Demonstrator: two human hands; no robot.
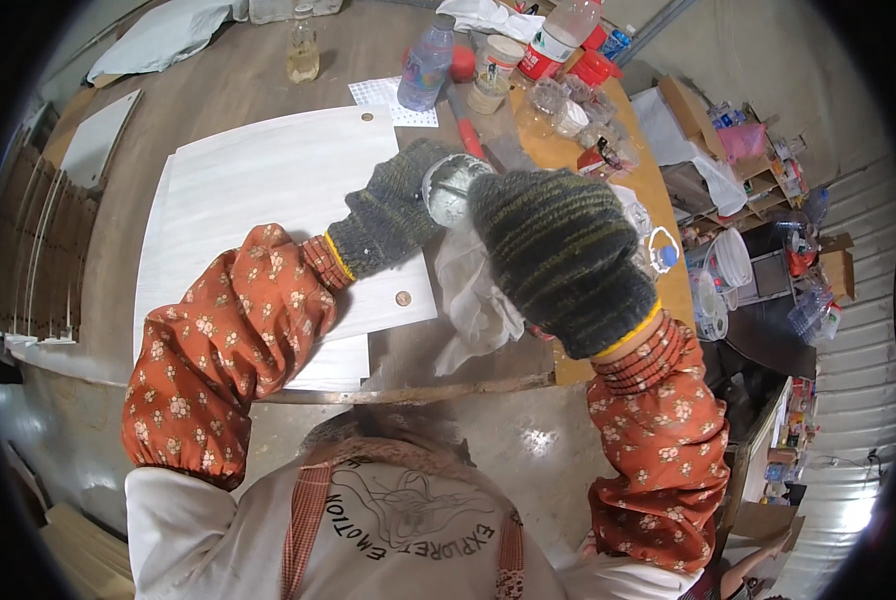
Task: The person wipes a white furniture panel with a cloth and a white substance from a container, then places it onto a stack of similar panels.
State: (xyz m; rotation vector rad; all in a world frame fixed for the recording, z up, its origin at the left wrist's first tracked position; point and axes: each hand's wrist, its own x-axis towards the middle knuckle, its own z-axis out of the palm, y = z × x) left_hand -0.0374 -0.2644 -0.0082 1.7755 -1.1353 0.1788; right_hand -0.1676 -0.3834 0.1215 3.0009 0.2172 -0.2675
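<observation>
Left hand [396, 207] curls round silvery cup [452, 192]; can't tell right hand [565, 255] grip.
Tilting could spill any contents onto white panel [253, 185].

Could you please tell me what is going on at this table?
A person in dark knitted gloves holds a round, silvery container in the left hand. The right hand is close against its right side; its fingertips are hidden. A white panel lies flat on the brown table, partly under the left forearm, and crumpled white sheeting lies below the container.
</observation>
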